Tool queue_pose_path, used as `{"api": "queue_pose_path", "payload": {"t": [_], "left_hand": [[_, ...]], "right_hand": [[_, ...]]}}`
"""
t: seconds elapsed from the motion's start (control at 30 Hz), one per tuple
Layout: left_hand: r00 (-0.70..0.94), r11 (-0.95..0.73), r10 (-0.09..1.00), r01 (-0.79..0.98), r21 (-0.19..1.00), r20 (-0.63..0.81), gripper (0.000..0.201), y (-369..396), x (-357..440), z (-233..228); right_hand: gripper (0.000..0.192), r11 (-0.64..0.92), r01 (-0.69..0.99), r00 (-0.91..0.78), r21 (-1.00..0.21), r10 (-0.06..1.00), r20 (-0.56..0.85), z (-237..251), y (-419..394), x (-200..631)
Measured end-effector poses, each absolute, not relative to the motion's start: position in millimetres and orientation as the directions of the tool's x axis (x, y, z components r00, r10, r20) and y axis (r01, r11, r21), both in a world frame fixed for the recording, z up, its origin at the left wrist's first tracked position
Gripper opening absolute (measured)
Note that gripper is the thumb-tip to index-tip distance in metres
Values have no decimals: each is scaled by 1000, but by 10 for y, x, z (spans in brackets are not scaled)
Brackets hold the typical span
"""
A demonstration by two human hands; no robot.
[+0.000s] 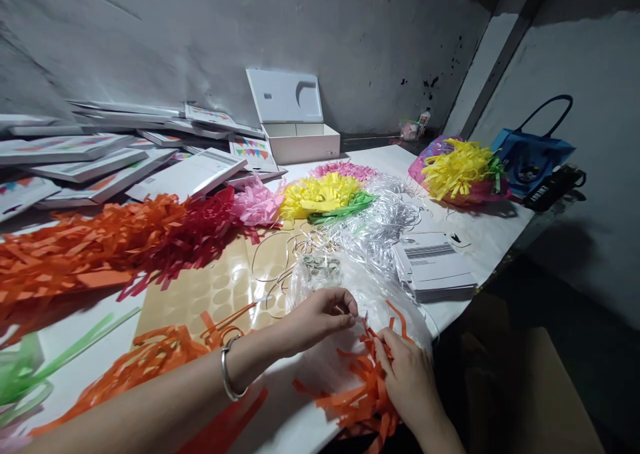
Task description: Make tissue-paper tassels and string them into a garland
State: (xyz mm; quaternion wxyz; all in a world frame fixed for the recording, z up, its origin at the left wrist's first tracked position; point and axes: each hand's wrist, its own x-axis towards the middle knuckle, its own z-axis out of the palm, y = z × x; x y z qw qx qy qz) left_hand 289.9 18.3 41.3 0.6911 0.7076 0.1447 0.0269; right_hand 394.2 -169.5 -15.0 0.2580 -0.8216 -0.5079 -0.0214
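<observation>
From the head camera, both hands are low at the front edge of the white worktop (490,234). The left hand (320,317) has a silver bracelet (229,374) on its wrist. Its fingers (345,307) are pinched together on a clear plastic bag (350,287). The right hand (410,377) rests on a bunch of orange paper strips (363,394), and its fingers (387,341) are curled around them. The orange strips lie right at the near edge, partly under the bag.

Behind the hands lie a tan sticker sheet (220,287) and a stack of white cards (433,264). A long orange and red paper pile (115,241) is on the left. Pink, yellow and green paper bunches (320,197) sit farther back. An open white box (295,124) stands by the wall. A blue bag (530,154) is on the right.
</observation>
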Motion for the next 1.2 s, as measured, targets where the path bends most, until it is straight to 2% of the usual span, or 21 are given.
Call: {"api": "queue_pose_path", "payload": {"t": [0.43, 0.57, 0.73, 0.9, 1.0, 1.07, 1.2], "left_hand": [[971, 16, 227, 71, 997, -73, 28, 168, 2920, 456], [955, 174, 260, 96, 980, -140, 30, 143, 2909, 446], [959, 362, 205, 111, 926, -195, 32, 131, 2871, 464], [951, 427, 208, 123, 896, -230, 31, 121, 2824, 458], [939, 446, 247, 110, 888, -241, 31, 123, 2803, 445], [925, 460, 288, 94, 883, -249, 31, 121, 2793, 449], [891, 517, 348, 77, 853, -291, 29, 58, 2790, 500]], "right_hand": [[26, -360, 843, 494, -399, 813, 308, -178, -1695, 3949], [27, -362, 845, 493, -395, 812, 311, -172, -1692, 3951], [20, -359, 843, 496, -401, 807, 320, -156, -1694, 3947], [21, -328, 845, 487, -422, 799, 353, -151, -1676, 3951], [26, -295, 841, 482, -454, 790, 379, -143, -1684, 3954], [28, -259, 827, 493, -499, 762, 421, -109, -1716, 3943], [17, -133, 788, 555, -602, 577, 599, 58, -1774, 3860]]}}
